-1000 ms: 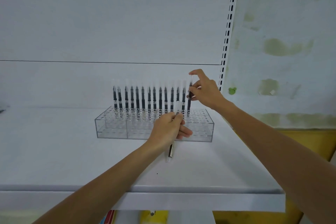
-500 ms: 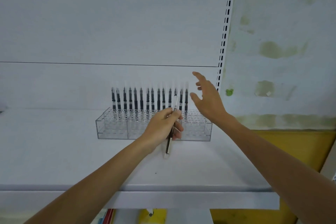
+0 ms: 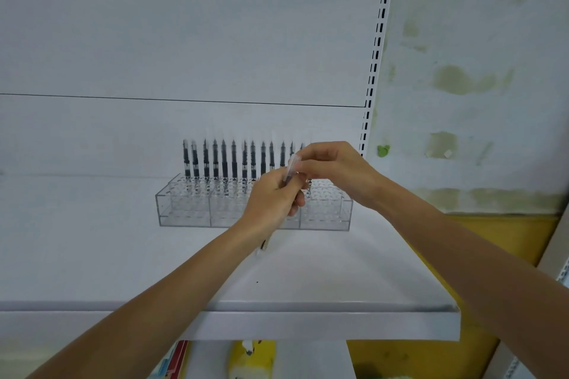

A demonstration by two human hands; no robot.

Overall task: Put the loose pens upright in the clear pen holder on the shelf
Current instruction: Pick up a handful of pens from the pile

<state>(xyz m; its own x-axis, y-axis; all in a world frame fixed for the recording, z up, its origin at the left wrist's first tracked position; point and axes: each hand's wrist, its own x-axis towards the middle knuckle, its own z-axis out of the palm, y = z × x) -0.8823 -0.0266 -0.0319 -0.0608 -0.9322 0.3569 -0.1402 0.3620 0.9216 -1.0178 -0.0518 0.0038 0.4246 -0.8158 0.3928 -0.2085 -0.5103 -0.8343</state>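
- White shelf (image 3: 92, 255) as the carrying surface: front edge nearest, back edge farthest.
- Over its right half, between the two edges: left hand (image 3: 271, 203), clenched round a loose pen (image 3: 291, 167). Only one made out for certain.
- Long axis steeply tilted: lower end poking out below the fist towards the front edge, upper end up and to the right.
- Pinching that upper end: right hand (image 3: 335, 171), probably the better placed for the free holes at the holder's right end.
- Just behind both hands: one clear pen holder (image 3: 184, 209).
- Standing pens (image 3: 224, 163) in its back row: thirteen counted, upright, with perhaps more hidden by the hands.
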